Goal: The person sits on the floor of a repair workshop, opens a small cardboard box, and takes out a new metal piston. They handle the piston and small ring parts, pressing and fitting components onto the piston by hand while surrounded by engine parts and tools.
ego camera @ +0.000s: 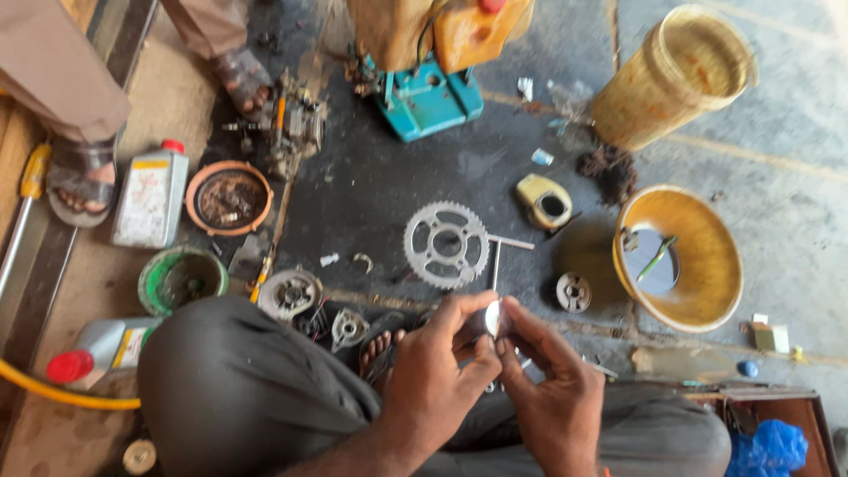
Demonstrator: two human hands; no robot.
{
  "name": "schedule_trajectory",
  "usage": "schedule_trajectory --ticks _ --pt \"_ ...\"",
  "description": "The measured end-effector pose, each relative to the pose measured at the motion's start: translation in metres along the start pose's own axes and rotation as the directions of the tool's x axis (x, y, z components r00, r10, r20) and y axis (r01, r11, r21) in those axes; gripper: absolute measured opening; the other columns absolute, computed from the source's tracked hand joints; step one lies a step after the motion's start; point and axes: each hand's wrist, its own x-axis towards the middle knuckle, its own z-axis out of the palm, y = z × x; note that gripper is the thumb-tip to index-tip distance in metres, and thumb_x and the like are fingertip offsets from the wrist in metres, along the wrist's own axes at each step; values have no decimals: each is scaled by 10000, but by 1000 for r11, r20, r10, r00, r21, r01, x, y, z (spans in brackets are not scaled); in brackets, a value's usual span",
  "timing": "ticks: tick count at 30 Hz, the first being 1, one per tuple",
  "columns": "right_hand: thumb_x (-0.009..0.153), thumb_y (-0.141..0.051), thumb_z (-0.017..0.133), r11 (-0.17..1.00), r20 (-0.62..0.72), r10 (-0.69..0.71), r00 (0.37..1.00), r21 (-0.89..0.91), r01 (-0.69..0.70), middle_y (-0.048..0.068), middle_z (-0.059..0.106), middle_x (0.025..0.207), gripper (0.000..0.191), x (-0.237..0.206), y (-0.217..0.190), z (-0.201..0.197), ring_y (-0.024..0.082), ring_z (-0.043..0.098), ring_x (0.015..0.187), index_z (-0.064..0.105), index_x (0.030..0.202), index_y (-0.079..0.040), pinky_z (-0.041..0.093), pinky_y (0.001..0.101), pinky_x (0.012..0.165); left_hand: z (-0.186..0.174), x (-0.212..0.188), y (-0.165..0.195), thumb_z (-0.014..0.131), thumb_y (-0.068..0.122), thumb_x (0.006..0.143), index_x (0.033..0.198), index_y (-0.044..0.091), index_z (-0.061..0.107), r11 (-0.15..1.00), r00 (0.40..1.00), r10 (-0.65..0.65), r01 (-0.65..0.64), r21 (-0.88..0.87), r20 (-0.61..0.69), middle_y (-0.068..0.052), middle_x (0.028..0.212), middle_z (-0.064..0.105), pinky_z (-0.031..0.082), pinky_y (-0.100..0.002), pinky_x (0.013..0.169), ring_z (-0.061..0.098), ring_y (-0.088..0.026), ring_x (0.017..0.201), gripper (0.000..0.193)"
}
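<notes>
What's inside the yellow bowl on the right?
In the yellow bowl, a shallow pool of liquid with a green-handled tool lying across it and a small metal part at its edge. Whatever lies beneath the liquid's surface cannot be seen.

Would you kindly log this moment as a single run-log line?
left hand: holds small shiny round part | right hand: fingertips on same part | sprocket: on floor ahead | T-handle wrench: beside sprocket
</notes>
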Motion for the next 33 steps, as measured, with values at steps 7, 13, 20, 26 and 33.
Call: schedule_trajectory --ticks 7,13,20,26,33 --pt "838 29 741 999 15 -48 999 -21 48 76 786 1146 458 2 0 -5 120 730 1052 706 1292 -23 574 271 934 1 0 3 656 20 923 1341 32 586 998 999 38 -38 -40 15 -153 1157 763 664 -298 888 791 -208 1073 424" --pt "860 64 699 976 68 -22 997 216 7 106 723 1289 475 7 11 -15 147 689 1152 644 1331 36 559 291 997 1 -1 2 631 38 978 1446 -6 531 978 995 42 -23 -206 88 -156 1300 706 653 -293 934 743 -194 1150 481" --pt "868 56 706 944 71 72 995 318 -92 130 727 1272 473 9 15 -16 155 685 1122 646 1337 55 553 296 955 1 10 -14 652 180 987 1472 28 510 837 961 -175 259 -482 212 -101 1294 712 571 -286 1042 688 -137 1198 528" --pt "862 30 725 992 41 -32 999 123 26 76 750 1231 467 8 6 -11 121 701 1097 674 1325 2 557 266 967 0 12 -18 612 230 997 1443 56 565 696 907 -275 416 -585 318 -53 1162 731 575 -294 1003 680 -98 1060 481" --pt "816 17 772 971 29 -186 982 -148 188 12 738 994 486 8 -5 -16 78 596 774 731 1291 -79 532 222 763 -5 17 -9 636 199 987 1402 58 617 582 864 -337 504 -639 375 -69 1076 746 599 -348 1006 716 -152 1021 438"
